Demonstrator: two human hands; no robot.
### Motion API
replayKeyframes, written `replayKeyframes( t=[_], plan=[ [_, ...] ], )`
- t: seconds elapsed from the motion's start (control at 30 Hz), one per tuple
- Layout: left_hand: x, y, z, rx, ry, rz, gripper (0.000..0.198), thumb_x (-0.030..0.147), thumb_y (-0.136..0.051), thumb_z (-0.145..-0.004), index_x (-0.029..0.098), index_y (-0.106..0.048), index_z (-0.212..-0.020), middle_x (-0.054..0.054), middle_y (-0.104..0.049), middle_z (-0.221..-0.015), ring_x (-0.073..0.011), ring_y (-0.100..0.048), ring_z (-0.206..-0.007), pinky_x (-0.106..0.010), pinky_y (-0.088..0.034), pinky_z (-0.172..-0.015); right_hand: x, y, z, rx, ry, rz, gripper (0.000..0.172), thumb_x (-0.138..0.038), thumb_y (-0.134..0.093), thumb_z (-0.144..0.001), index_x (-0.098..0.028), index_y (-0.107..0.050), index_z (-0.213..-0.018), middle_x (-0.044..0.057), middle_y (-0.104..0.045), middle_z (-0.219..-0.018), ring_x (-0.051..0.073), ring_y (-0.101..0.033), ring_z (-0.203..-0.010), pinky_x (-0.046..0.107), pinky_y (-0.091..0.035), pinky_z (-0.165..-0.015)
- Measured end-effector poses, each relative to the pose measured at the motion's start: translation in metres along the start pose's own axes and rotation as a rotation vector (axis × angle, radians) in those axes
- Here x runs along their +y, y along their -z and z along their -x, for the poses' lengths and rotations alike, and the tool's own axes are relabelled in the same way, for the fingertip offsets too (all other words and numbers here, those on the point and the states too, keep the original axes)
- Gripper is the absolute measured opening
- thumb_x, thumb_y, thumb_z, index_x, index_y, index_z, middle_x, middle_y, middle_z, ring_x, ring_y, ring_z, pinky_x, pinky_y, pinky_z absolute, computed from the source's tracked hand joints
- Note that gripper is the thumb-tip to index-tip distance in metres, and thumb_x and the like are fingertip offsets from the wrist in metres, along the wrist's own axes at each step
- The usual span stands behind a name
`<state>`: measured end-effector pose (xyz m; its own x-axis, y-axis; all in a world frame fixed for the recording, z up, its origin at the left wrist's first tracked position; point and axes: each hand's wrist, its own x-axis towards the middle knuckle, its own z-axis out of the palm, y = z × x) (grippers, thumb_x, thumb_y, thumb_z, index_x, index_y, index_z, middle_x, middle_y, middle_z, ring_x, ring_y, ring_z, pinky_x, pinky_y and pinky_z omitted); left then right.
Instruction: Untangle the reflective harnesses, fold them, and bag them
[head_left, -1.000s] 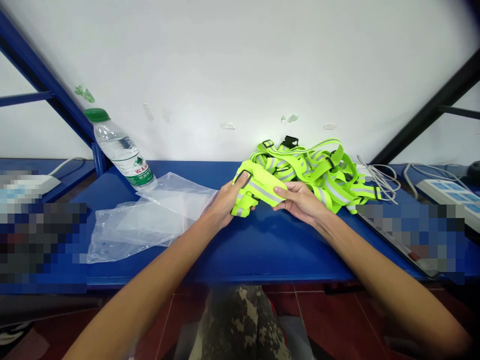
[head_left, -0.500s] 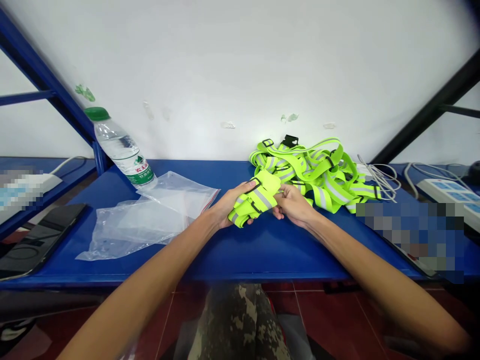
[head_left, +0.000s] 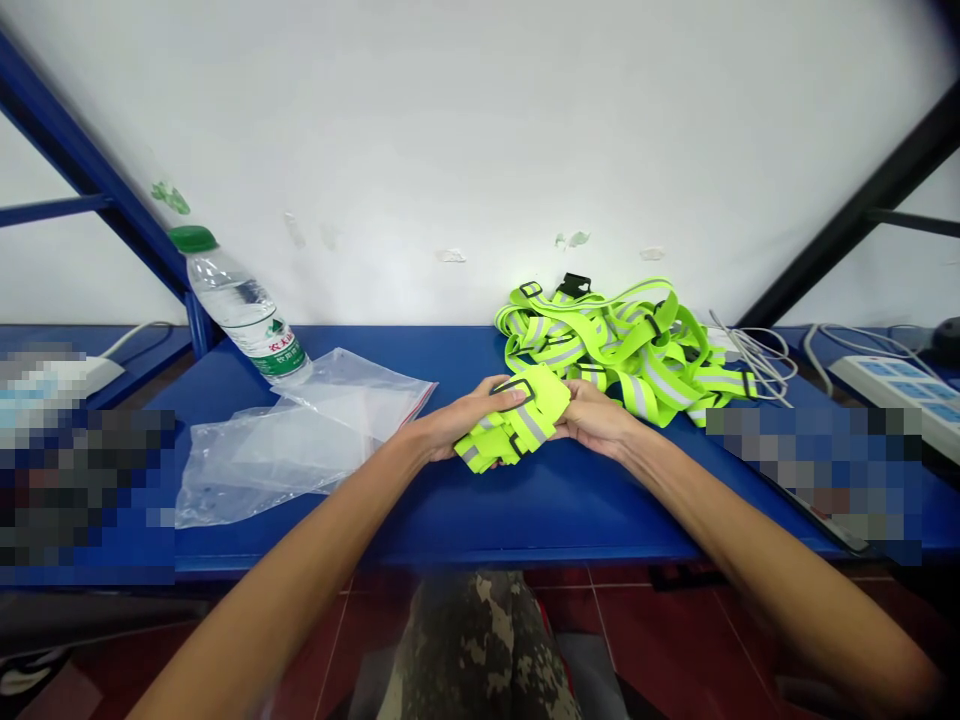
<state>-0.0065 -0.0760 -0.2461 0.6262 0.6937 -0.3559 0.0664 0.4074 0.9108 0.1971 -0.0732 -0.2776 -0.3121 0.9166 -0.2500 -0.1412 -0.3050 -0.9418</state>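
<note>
One folded strap bundle [head_left: 529,425] sits above the counter [head_left: 480,525], left of the strap pile [head_left: 622,348]. My left grip [head_left: 466,415] closes on it, thumb over a buckle [head_left: 516,382]; my right grip [head_left: 598,417] meets its right end, closure hidden. Its outstretched flap now lies doubled back, more compact.

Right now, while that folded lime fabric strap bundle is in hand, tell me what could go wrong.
The folded lime fabric strap bundle might spring loose if the left hand relaxed its grip. Its black rectangular buckle could snag on the tangled lime strap pile behind. The left forearm, near the clear plastic bags, might brush them aside.
</note>
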Motion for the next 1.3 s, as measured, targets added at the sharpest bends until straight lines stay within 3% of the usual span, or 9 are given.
replayKeyframes(
  t=[0.23,0.37,0.53,0.67,0.8,1.0,1.07,1.13,1.3],
  plan=[
    [0.008,0.0,0.013,-0.023,-0.076,-0.184,0.086,0.057,-0.066,-0.083,0.035,-0.018,-0.151,-0.006,-0.067,-0.093,-0.0192,-0.068,-0.062,-0.029,-0.055,-0.052,-0.009,0.012,0.004,-0.198,0.054,-0.079,0.059,-0.007,-0.08,-0.055,-0.02,-0.07,-0.112,0.007,-0.076,-0.097,0.024,-0.071,-0.096,0.042,-0.056,-0.091],
    [0.017,0.009,0.021,0.07,-0.14,-0.41,0.091,0.059,-0.063,-0.084,0.029,-0.015,-0.155,-0.012,-0.066,-0.113,-0.0238,-0.069,-0.084,-0.033,-0.056,-0.069,-0.013,0.015,0.008,-0.229,0.036,-0.149,0.071,-0.005,-0.074,-0.059,-0.029,-0.062,-0.126,0.004,-0.074,-0.108,0.021,-0.07,-0.095,0.049,-0.056,-0.09],
    [0.012,0.019,0.017,0.089,-0.255,-0.759,0.101,0.06,-0.064,-0.081,0.021,-0.011,-0.157,-0.017,-0.038,-0.153,-0.028,-0.058,-0.115,-0.033,-0.05,-0.09,-0.008,-0.001,0.01,-0.249,0.067,0.059,0.056,-0.032,-0.082,-0.068,-0.025,-0.068,-0.121,0.008,-0.07,-0.116,0.023,-0.067,-0.1,0.04,-0.057,-0.085],
    [0.005,0.015,0.014,0.097,-0.332,-0.811,0.092,0.06,-0.062,-0.082,0.021,-0.023,-0.154,-0.013,-0.059,-0.131,-0.0239,-0.064,-0.097,-0.032,-0.05,-0.08,0.003,-0.01,0.004,-0.137,0.163,0.215,0.045,-0.033,-0.089,-0.059,-0.019,-0.077,-0.1,0.006,-0.073,-0.098,0.019,-0.067,-0.095,0.031,-0.052,-0.088],
    [0.004,0.01,0.022,0.221,-0.348,-0.981,0.094,0.061,-0.058,-0.084,0.02,-0.015,-0.157,-0.006,-0.069,-0.094,-0.0209,-0.063,-0.077,-0.033,-0.048,-0.074,0.008,-0.013,0.001,-0.167,0.117,0.137,0.046,-0.028,-0.091,-0.055,-0.019,-0.077,-0.098,0.003,-0.073,-0.088,0.016,-0.067,-0.084,0.028,-0.052,-0.08],
    [-0.001,0.025,0.047,0.529,-0.71,-1.336,0.066,0.052,-0.044,-0.094,0.016,-0.036,-0.149,-0.013,-0.062,-0.122,-0.0264,-0.055,-0.114,-0.043,-0.042,-0.101,0.01,-0.02,0.003,-0.151,0.094,0.113,0.039,-0.023,-0.091,-0.054,-0.02,-0.076,-0.09,-0.001,-0.072,-0.083,0.012,-0.066,-0.077,0.025,-0.051,-0.076],
    [-0.009,0.035,0.056,0.765,-0.644,-1.482,0.059,0.048,-0.036,-0.098,0.015,-0.041,-0.147,-0.016,-0.058,-0.131,-0.0321,-0.046,-0.129,-0.053,-0.032,-0.111,0.011,-0.019,0.001,-0.058,0.123,0.093,0.038,-0.024,-0.091,-0.055,-0.02,-0.076,-0.089,-0.001,-0.072,-0.085,0.013,-0.066,-0.077,0.025,-0.051,-0.075],
    [-0.023,0.046,0.061,0.994,-0.433,-1.598,0.061,0.05,-0.035,-0.098,0.015,-0.042,-0.147,-0.019,-0.051,-0.141,-0.0409,-0.033,-0.14,-0.068,-0.017,-0.112,0.013,-0.016,-0.003,0.049,0.171,0.08,0.038,-0.026,-0.091,-0.054,-0.02,-0.075,-0.088,-0.001,-0.072,-0.085,0.013,-0.065,-0.076,0.025,-0.051,-0.073],
    [-0.05,0.059,0.053,0.966,-0.062,-1.541,0.062,0.053,-0.031,-0.098,0.016,-0.039,-0.148,-0.021,-0.047,-0.146,-0.0407,-0.036,-0.138,-0.072,-0.023,-0.107,0.017,-0.014,-0.011,0.184,0.27,0.104,0.043,-0.031,-0.091,-0.055,-0.019,-0.075,-0.093,0.001,-0.072,-0.088,0.015,-0.066,-0.081,0.027,-0.052,-0.076]
  ],
)
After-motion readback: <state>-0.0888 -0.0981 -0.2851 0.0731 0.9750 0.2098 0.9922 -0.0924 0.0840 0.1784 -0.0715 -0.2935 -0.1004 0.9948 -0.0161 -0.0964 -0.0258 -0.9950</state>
